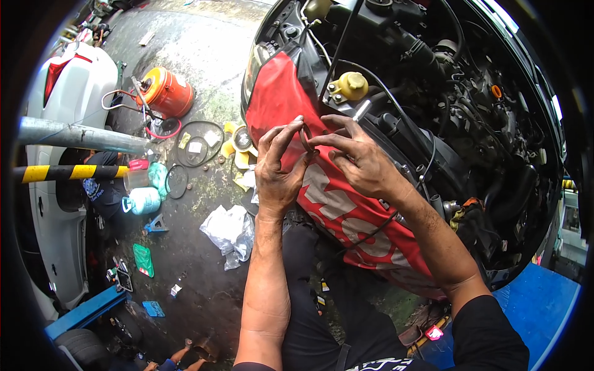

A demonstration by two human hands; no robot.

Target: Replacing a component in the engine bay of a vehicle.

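My left hand [276, 179] pinches a thin dark ring [307, 147] between thumb and fingers, raised above the car's front edge. On the right, my right hand [366, 162] reaches toward it with fingers apart, one fingertip at or against the ring's edge; whether that finger touches is hard to tell. Under both hands, a red cover [275, 83] with large white lettering drapes over the car's front. Past my right hand lies the uncovered engine bay [451, 117], with a yellowish capped reservoir [352, 85] close by.
An orange-red drum [167, 93], black belts [203, 143], a yellow fan-like part [240, 139], a white plastic bag [229, 229] and a light-blue jug [142, 201] stand or lie on the floor. A metal pole [80, 135], a striped bar [74, 173] and a white car [59, 216] occupy the left. Other people's hands show at the bottom.
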